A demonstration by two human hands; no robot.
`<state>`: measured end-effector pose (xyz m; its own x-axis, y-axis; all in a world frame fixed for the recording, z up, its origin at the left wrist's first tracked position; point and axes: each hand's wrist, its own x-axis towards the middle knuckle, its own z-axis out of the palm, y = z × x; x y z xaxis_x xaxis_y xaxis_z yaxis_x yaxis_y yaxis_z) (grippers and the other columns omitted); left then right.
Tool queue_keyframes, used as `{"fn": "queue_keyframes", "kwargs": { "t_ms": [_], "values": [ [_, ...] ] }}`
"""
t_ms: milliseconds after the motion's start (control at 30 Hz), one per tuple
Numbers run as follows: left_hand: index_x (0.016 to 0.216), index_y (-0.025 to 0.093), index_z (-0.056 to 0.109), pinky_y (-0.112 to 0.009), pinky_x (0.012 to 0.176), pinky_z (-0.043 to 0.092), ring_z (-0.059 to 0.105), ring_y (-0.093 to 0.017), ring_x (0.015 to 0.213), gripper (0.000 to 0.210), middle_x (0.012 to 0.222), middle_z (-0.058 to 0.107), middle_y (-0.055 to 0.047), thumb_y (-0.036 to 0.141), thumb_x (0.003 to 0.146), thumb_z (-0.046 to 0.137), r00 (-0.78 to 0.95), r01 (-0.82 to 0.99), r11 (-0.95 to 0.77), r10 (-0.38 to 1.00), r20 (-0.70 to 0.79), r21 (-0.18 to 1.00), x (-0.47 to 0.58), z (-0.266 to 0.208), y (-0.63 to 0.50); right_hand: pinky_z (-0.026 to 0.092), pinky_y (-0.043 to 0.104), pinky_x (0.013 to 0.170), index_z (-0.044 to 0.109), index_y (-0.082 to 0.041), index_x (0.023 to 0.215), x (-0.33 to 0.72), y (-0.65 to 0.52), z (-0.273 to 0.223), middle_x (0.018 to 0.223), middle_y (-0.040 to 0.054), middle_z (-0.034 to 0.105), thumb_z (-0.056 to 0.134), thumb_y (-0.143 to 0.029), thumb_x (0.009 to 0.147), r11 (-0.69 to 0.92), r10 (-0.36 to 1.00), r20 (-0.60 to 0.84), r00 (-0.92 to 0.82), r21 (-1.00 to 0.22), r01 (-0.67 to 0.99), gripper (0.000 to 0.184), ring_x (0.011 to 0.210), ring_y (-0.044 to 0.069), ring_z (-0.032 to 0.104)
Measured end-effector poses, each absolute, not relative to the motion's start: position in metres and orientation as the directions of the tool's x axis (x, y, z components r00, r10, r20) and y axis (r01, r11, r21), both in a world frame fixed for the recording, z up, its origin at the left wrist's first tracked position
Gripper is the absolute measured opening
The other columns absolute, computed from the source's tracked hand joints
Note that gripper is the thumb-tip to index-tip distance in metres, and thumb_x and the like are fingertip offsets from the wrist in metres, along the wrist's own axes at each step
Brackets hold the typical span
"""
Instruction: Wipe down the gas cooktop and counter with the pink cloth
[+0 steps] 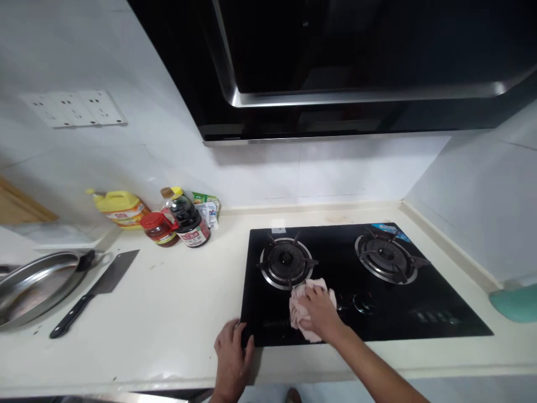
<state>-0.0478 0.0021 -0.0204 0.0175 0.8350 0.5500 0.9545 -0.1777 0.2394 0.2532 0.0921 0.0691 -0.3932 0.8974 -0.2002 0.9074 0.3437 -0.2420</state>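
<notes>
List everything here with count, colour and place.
Hob: one, black, counter's right side
Burners: two, black and silver, on hob
Dial: one clear, black, hob front
Stickers: two, blue and white, hob's back
Cloth: one, pale pink, on hob
Hood: one, black, above hob
Sockets: three, white, upper-left wall
Jug: one, yellow, left of jar
Jar: one, red lid, beside jug
Bottles: at least two, dark and brown-capped, beside jar
Packets: count unclear, green and white, beside bottles
Cleaver: one, grey and black, near pan
Pan: one, silver, left edge
Board: one, brown, left edge
Unclear item: one, green, right edge
Counter: one, cream, under hob
Shoe: one, brown, bottom edge
Left hand: one, bare, hob's front-left corner
Right hand: one, bare, on cloth
</notes>
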Motion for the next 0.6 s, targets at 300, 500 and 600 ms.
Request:
{"fn": "queue_keyframes", "kwargs": {
  "t_ms": [300,500,600],
  "values": [
    [0.125,0.023,0.066,-0.051,0.106,0.053,0.063,-0.028,0.125,0.031,0.131,0.068,-0.013,0.033,0.1,0.05,-0.093,0.903,-0.122,0.88,0.465,0.411,-0.047,-0.021,-0.008,0.037,0.049,0.115,0.066,-0.022,0.13,0.139,0.064,0.036,0.131,0.0101,0.064,0.079,-0.04,0.08,0.507,0.832,0.024,-0.555,-0.44,0.741,0.055,0.124,0.034,0.049],
    [0.14,0.02,0.055,-0.057,0.106,0.054,0.06,-0.033,0.132,0.049,0.141,0.062,-0.019,0.04,0.096,0.055,-0.27,0.886,-0.029,0.78,0.565,0.463,-0.041,-0.028,-0.015,0.036,0.048,0.118,0.068,-0.022,0.129,0.096,0.1,0.04,0.14,0.0102,0.061,0.069,-0.027,0.084,0.445,0.872,0.081,-0.483,-0.544,0.712,0.045,0.13,0.033,0.047],
    [0.152,0.019,0.043,-0.057,0.11,0.052,0.053,-0.036,0.142,0.067,0.152,0.054,-0.023,0.042,0.091,0.061,-0.197,0.896,-0.105,0.777,0.599,0.431,-0.04,-0.022,-0.01,0.033,0.049,0.124,0.069,-0.021,0.128,0.082,0.103,0.032,0.144,0.0098,0.061,0.065,-0.021,0.083,0.417,0.865,0.08,-0.496,-0.666,0.619,0.045,0.137,0.033,0.047]
  ]
}}
